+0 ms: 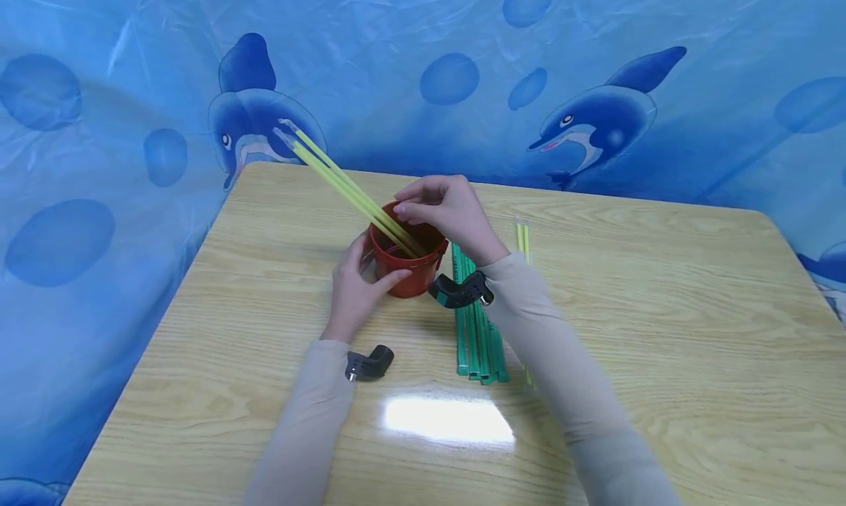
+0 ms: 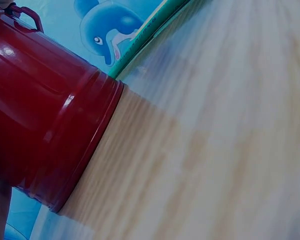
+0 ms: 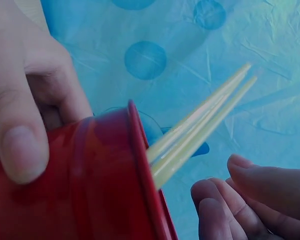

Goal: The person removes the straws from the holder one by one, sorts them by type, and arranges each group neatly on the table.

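Left hand (image 1: 360, 286) clasped round red bucket (image 1: 406, 260); right hand (image 1: 446, 212) loosely curled above rim, holding nothing; yellow straws (image 1: 344, 183) leaned inside.

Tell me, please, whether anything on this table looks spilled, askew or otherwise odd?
Nothing stands out. The red bucket stands upright, yellow straws leaning out of it; green straws lie bundled beside it.

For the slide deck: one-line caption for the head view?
Left hand holds red bucket with yellow straws; right hand hovers above its rim.
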Demonstrator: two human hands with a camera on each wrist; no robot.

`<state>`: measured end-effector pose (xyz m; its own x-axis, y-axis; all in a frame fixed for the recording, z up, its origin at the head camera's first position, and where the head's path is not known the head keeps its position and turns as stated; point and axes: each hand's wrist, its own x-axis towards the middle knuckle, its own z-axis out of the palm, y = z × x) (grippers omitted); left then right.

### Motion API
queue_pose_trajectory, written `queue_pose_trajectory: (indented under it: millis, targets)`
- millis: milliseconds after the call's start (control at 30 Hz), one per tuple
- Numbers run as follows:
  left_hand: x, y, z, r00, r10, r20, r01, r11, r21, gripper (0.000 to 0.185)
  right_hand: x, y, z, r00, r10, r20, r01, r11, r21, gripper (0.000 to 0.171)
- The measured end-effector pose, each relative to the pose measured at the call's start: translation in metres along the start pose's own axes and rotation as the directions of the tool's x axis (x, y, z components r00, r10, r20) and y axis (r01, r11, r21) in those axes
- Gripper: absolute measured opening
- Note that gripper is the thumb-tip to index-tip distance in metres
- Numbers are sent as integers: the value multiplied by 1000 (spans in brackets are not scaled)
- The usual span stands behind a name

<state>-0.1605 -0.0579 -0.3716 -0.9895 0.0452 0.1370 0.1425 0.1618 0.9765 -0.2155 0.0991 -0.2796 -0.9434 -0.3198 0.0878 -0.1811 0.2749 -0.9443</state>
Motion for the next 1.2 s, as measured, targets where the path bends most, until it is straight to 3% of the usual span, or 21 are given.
queue_pose_trajectory:
  millis: [167, 267, 400, 667, 1200]
  targets:
    - [7, -24, 3, 1000, 14, -6, -14, 1000, -28, 79, 6, 0, 6, 1000, -31, 1, 31, 998, -51, 18]
    - [8, -28, 3, 999, 40, -12, -40, 999, -30, 79, 10, 1, 9, 999, -53, -3, 53, 994, -91, 16]
    - [7, -29, 4, 997, 70, -19, -71, 997, -26, 78, 16, 1, 13, 998, -64, 1, 63, 986, -157, 14]
    - [8, -26, 5, 998, 63, -5, -63, 998, -16, 81, 18, 5, 17, 996, -88, 24, 92, 956, -278, 13]
    - [8, -30, 2, 998, 64, -13, -65, 998, -19, 79, 18, 8, 23, 990, -106, 90, 132, 917, -377, 12]
